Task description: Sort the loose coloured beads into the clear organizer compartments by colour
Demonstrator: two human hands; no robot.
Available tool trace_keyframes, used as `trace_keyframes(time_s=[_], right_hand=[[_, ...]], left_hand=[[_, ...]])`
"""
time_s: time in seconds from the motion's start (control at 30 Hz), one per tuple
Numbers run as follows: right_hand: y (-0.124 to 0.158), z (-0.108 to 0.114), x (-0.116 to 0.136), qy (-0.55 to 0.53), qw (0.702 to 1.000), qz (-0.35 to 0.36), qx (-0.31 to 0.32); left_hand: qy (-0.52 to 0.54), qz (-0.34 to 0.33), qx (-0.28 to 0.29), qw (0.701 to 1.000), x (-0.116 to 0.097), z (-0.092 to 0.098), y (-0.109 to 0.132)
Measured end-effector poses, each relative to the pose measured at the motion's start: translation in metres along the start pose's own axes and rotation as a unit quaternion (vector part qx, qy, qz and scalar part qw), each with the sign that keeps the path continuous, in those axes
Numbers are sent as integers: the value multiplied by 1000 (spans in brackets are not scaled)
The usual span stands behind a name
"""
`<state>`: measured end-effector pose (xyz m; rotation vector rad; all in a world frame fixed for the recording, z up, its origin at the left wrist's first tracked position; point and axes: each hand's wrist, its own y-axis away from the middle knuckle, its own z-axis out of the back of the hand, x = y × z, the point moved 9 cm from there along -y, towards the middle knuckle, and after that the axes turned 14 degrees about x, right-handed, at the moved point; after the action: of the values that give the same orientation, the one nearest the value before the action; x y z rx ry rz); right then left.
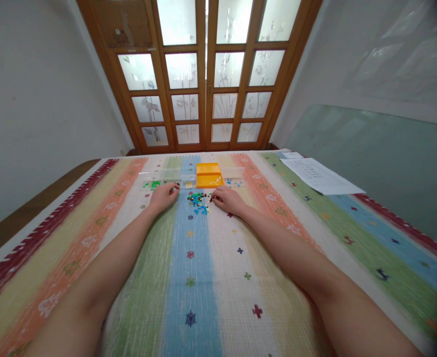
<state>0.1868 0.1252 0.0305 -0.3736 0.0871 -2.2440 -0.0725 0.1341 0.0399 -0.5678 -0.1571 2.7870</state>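
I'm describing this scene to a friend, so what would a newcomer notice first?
Probably the bright orange box near the far edge of the striped tablecloth. Just in front lies a pile of small blue, green and dark pieces, between the left hand and the right hand. In the background stand wood-framed glass doors.

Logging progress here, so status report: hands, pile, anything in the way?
Left hand left of the pile, grip unclear. Right hand at its right edge. Pile loose, mixed colours. Orange box just beyond, blocking neither hand.
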Motion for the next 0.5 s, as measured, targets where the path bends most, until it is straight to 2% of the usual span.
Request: trace_keyframes(time_s=[0.1, 0.23, 0.5], right_hand=[[-2, -3, 5, 10, 1000, 14, 7], [-2, -4, 13, 10, 999, 31, 7], [-2, -6, 17, -14, 999, 29, 10]], left_hand=[[-14, -86, 48, 995, -41, -15, 3], [-37, -146, 81, 985, -71, -25, 8], [-48, -125, 95, 986, -66, -24, 9]])
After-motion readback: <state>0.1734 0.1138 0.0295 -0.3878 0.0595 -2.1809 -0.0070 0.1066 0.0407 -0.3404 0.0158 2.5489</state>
